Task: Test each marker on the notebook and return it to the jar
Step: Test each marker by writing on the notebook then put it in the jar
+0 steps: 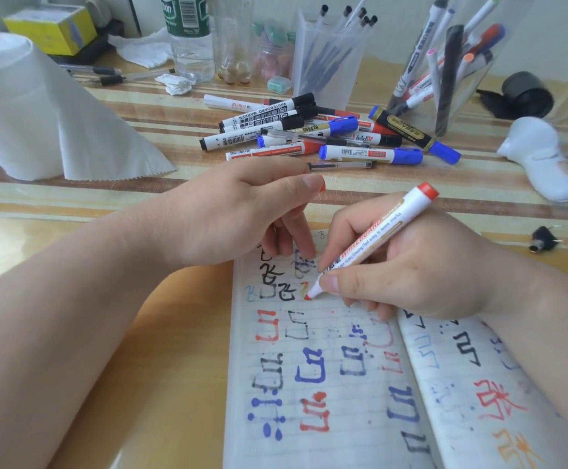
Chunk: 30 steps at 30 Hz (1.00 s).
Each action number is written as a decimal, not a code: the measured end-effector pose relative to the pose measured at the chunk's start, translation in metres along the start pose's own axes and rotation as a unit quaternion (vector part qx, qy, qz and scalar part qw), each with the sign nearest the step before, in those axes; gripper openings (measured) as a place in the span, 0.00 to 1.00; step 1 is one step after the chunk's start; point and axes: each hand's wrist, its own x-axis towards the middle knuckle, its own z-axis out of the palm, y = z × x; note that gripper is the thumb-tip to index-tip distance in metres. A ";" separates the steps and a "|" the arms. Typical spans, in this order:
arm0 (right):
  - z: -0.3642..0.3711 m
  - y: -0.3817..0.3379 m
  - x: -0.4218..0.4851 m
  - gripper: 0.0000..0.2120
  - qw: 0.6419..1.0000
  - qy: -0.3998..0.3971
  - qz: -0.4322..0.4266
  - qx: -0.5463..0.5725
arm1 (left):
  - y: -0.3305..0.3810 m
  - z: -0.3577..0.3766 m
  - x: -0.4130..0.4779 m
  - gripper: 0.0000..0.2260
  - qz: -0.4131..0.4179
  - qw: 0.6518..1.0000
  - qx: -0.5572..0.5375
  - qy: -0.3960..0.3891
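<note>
Stretching under everything, a striped counter [174, 194] carries an open notebook [326, 384]. The right hand [421, 275] clamps its fingers on a red marker [374, 245], tip down-left on the page below them, rear up-right. The left hand [228, 211] pinches a red cap [322, 187] in its fingers. Beyond the fingers, a clear jar [492, 76] holds markers, a frosted cup [326, 62] pens.

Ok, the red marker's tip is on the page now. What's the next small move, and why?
Probably drag the red whiteboard marker through a short stroke on the notebook. The right hand holds it in a writing grip, tip touching the page beside other test marks. The left hand steadies the page with its fingertips and seems to pinch the red cap.
</note>
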 end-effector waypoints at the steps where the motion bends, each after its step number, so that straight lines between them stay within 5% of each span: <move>1: 0.000 0.000 0.000 0.06 1.000 -0.001 0.001 0.002 | 0.000 0.000 0.000 0.15 0.000 1.000 -0.002 -0.001; 30: 0.003 0.002 0.002 0.07 0.999 0.026 0.000 0.019 | -0.004 0.000 0.002 0.17 0.013 1.000 -0.005 -0.009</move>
